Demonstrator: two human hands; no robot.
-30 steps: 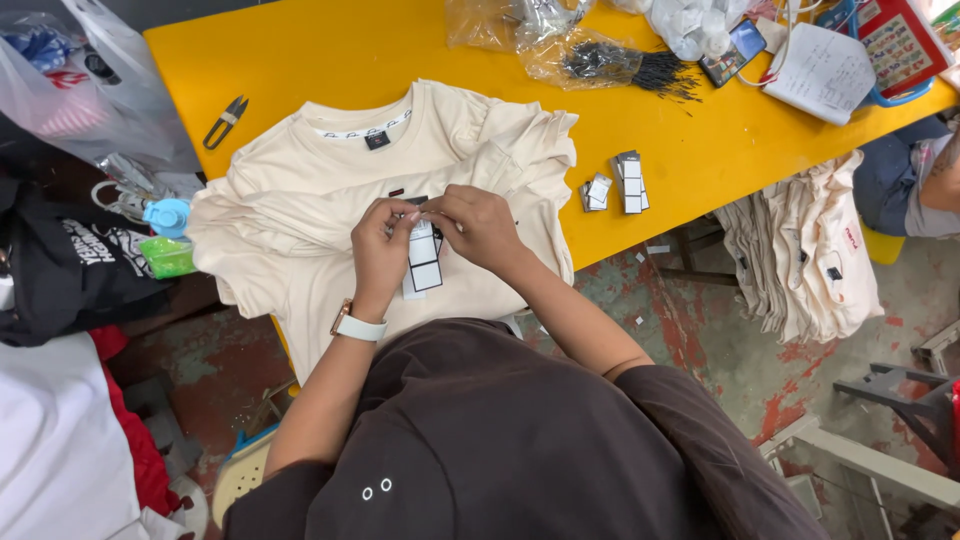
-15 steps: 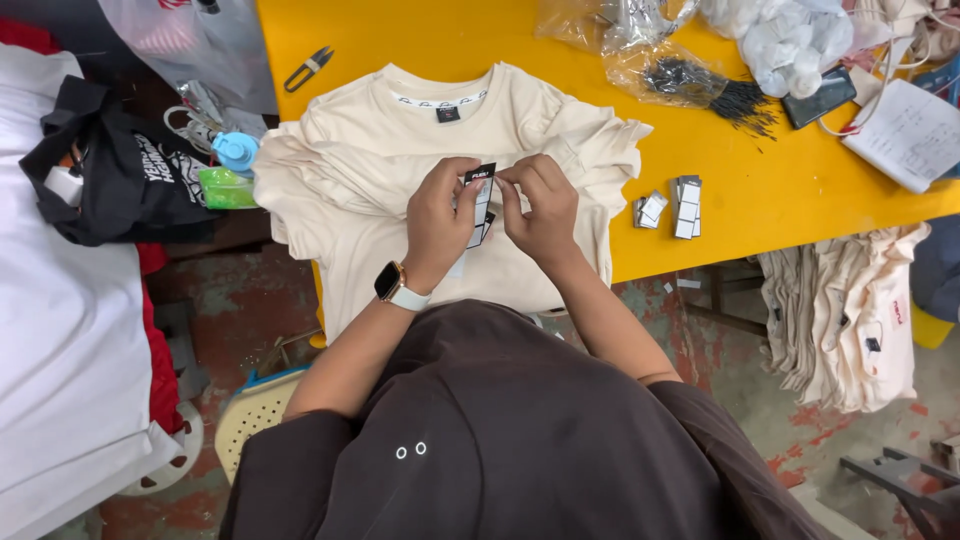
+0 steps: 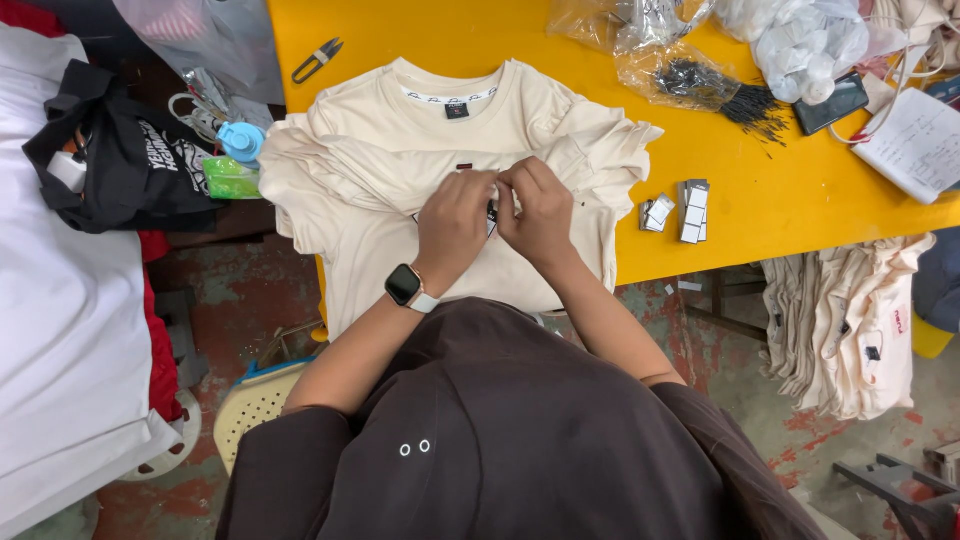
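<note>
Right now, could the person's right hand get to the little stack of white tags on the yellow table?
Probably yes. The right hand is on the cream shirt, pinching a small tag with the left hand. The stack of white tags lies just to its right, with only bare yellow table between.

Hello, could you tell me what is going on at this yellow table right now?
A person in a dark brown top leans over a yellow table where a stack of cream T-shirts lies flat. The left hand and right hand meet over the chest of the top shirt, pinching a small black-and-white tag between the fingertips. More such tags sit in small piles to the right, a small thread snipper lies at the far left, and a bag of black fasteners lies beyond.
</note>
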